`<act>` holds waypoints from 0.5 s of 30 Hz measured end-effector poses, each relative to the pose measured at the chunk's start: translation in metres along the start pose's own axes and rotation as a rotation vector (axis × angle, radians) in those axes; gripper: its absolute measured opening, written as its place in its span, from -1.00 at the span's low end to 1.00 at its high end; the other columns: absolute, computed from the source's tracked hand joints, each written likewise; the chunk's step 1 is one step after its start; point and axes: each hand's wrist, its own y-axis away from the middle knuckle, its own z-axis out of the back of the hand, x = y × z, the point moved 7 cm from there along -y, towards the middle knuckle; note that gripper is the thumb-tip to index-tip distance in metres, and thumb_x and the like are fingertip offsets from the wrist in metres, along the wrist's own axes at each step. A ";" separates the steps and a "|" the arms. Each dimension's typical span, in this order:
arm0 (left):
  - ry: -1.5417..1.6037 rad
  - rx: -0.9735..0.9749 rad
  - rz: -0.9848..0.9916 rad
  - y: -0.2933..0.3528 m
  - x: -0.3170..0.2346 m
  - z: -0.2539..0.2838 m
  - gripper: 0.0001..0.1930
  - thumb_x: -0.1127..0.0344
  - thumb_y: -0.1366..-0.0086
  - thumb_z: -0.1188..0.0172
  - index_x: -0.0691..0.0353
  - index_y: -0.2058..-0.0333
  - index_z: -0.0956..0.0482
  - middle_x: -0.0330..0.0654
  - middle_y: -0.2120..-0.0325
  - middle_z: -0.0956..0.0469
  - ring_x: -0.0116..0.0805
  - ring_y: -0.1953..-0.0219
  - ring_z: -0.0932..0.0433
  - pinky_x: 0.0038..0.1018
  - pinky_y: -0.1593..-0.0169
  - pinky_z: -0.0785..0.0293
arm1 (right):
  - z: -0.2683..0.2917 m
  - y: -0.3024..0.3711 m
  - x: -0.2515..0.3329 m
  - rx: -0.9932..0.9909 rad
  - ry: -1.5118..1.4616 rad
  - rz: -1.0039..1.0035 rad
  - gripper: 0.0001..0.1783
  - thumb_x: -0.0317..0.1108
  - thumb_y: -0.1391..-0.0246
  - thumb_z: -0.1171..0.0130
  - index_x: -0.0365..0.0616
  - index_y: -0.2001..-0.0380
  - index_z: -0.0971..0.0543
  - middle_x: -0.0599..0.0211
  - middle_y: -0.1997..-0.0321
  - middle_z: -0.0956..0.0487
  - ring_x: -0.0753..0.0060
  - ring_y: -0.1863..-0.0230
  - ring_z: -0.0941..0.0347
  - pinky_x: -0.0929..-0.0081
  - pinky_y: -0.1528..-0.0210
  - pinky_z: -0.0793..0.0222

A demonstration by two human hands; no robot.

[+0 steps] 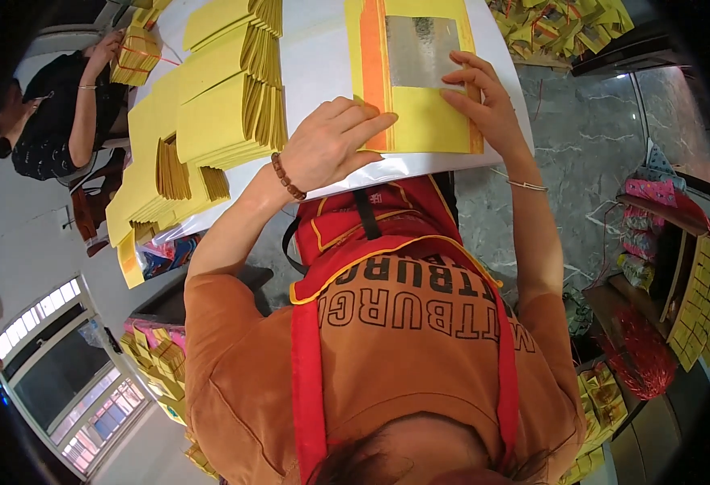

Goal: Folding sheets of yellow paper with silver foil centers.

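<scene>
Yellow sheet (pixel 429 125) on white table (pixel 314 56), near edge; L hand (pixel 332 139) at L side, fingers together, thumb apart; R hand (pixel 491 105) at R side, fingers spread; step prob. flattening; next move prob. needs even pressure.

Left hand (pixel 335 137) and right hand (pixel 488 105) touch a silver-patched yellow sheet (pixel 429 121).

On the table (pixel 314 56), near its front edge, lies a paper sheet (pixel 432 121), the left hand (pixel 335 133) at its left side, the right hand (pixel 484 101) at its right. Overlapping folded-paper stacks (pixel 217 113) lie left of it; farther left is a co-worker (pixel 52 121). A paper heap (pixel 561 32) lies beyond the table's right side.
</scene>
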 end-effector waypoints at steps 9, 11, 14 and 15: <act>0.097 -0.041 -0.025 0.001 0.000 0.001 -0.81 0.38 -0.07 -0.23 0.27 0.31 -0.53 -0.15 0.38 -0.45 -0.18 0.31 -0.42 -0.39 0.24 -0.41 | -0.002 -0.002 0.002 0.021 -0.007 0.024 -0.80 -0.36 0.05 -0.26 -0.15 0.31 -0.57 0.30 -0.16 -0.34 0.33 -0.22 -0.19 0.44 -0.21 -0.14; 0.095 -0.035 -0.022 0.001 0.001 -0.001 -0.83 0.40 -0.09 -0.22 0.27 0.32 -0.53 -0.15 0.39 -0.45 -0.18 0.31 -0.42 -0.39 0.24 -0.41 | -0.002 -0.001 0.003 0.009 -0.037 -0.021 -0.80 -0.37 0.05 -0.26 -0.15 0.31 -0.57 0.32 -0.16 -0.33 0.34 -0.22 -0.19 0.44 -0.20 -0.14; 0.116 -0.063 -0.046 -0.001 0.000 0.001 -0.88 0.43 -0.11 -0.19 0.27 0.35 -0.52 -0.13 0.41 -0.45 -0.17 0.33 -0.42 -0.38 0.25 -0.41 | -0.002 -0.002 0.001 0.022 -0.017 -0.002 -0.80 -0.37 0.05 -0.25 -0.14 0.30 -0.57 0.32 -0.16 -0.33 0.35 -0.22 -0.19 0.45 -0.20 -0.14; 0.120 -0.057 -0.039 -0.002 0.000 0.002 -0.91 0.45 -0.12 -0.17 0.28 0.36 -0.51 -0.12 0.43 -0.45 -0.16 0.34 -0.42 -0.37 0.26 -0.41 | -0.001 -0.002 0.001 0.019 -0.017 -0.002 -0.80 -0.37 0.05 -0.25 -0.14 0.30 -0.57 0.32 -0.16 -0.33 0.35 -0.22 -0.19 0.45 -0.20 -0.14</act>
